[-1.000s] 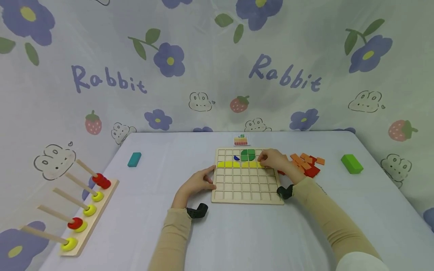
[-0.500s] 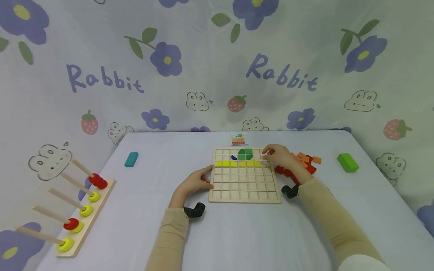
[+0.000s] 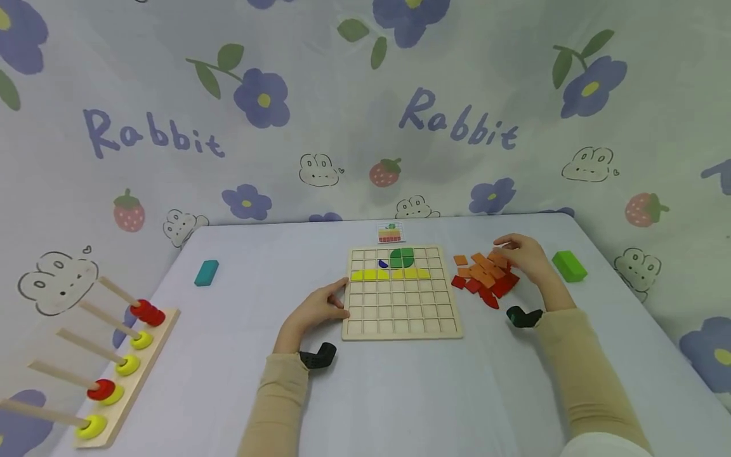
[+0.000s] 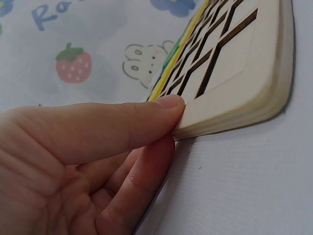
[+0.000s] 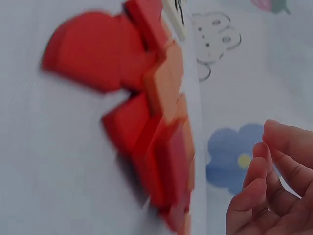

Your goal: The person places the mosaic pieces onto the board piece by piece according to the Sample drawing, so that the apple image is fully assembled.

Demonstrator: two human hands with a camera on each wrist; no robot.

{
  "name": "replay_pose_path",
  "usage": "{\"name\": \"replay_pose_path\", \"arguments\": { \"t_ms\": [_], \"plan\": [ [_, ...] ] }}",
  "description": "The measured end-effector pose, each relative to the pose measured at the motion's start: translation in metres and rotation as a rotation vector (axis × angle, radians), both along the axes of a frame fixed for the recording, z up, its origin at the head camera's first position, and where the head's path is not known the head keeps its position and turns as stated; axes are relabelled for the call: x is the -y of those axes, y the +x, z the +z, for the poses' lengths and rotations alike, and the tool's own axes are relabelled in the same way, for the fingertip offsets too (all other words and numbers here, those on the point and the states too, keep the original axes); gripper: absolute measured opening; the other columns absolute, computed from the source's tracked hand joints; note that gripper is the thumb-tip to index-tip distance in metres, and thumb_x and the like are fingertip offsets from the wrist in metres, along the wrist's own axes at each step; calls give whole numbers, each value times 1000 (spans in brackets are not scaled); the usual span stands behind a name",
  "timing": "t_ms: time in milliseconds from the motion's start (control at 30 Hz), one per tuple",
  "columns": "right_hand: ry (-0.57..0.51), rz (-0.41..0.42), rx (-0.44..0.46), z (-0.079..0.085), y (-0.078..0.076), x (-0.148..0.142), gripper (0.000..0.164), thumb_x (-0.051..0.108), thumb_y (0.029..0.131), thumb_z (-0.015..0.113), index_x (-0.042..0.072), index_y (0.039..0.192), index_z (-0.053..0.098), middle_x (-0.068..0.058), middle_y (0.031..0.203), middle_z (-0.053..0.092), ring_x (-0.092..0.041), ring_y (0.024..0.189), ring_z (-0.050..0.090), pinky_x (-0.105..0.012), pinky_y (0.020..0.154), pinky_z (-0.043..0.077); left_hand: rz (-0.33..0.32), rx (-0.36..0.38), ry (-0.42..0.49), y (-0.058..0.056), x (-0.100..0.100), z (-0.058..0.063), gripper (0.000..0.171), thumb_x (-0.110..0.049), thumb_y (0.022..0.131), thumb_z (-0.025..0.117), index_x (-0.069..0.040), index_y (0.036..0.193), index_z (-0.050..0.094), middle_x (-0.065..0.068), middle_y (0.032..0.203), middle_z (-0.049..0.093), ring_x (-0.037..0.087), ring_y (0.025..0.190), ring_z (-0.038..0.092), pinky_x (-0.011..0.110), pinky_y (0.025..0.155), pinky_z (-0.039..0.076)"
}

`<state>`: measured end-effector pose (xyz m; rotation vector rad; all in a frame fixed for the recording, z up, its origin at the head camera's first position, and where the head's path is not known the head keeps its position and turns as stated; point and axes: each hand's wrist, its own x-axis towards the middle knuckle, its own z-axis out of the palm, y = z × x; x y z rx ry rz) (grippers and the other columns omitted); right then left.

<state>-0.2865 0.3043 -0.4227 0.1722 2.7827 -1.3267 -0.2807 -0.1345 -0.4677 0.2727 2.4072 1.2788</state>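
Left fingers (image 4: 143,176) pinch the board (image 3: 401,311) — right fingers (image 5: 250,197), palm-side only in wrist view, hang loose.

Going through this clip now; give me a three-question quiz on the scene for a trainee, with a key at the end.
1. Which hand touches the board?
2. True or false: the picture card lies beyond the far edge of the board, on the side away from the person.
3. The right hand is nearest to which of these?
A) the teal block
B) the pile of red and orange tiles
C) the stacking toy

Key:
1. The left hand, at the board's left edge.
2. True.
3. B.
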Motion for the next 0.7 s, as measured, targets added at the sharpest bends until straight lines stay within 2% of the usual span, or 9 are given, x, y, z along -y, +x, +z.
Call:
{"name": "replay_pose_path", "arguments": {
  "t_ms": [67, 167, 300, 500, 700],
  "plan": [
    [-29, -25, 10, -4, 3, -10, 44, 27, 95, 51, -3, 127, 48, -23, 115, 49, -32, 102, 51, -37, 85, 46, -1, -1, 6, 0, 1, 0, 83, -10, 73, 76, -17, 144, 34, 7, 82, 56, 17, 71, 49, 27, 63, 41],
    [-53, -40, 17, -11, 8, -21, 44, 23, 95, 51, -5, 128, 48, -21, 112, 52, -23, 93, 55, -28, 79, 48, -2, 0, 3, 0, 1, 0, 83, -10, 73, 76, -17, 144, 34, 7, 83, 56, 17, 72, 49, 27, 64, 41],
    [-47, -36, 31, -20, 11, -28, 43, 20, 94, 53, -5, 128, 48, -20, 108, 52, -16, 82, 49, -24, 68, 43, -4, 1, -1, 0, 1, 1, 83, -10, 73, 76, -17, 145, 33, 7, 84, 56, 18, 72, 49, 28, 64, 41],
    [32, 3, 74, -30, 6, -30, 48, 22, 93, 54, -1, 134, 44, -20, 109, 47, -24, 88, 44, -24, 67, 41, 1, -2, -1, -1, 1, 0, 83, -10, 73, 76, -16, 144, 34, 7, 84, 56, 17, 72, 49, 27, 64, 41],
    [158, 54, 40, -34, 2, -28, 44, 17, 90, 58, -6, 126, 48, -21, 99, 49, -30, 88, 45, -30, 68, 40, 3, 5, 8, 0, -1, -1, 83, -9, 73, 76, -16, 144, 34, 7, 83, 56, 18, 72, 48, 28, 64, 41]
  ]
}}
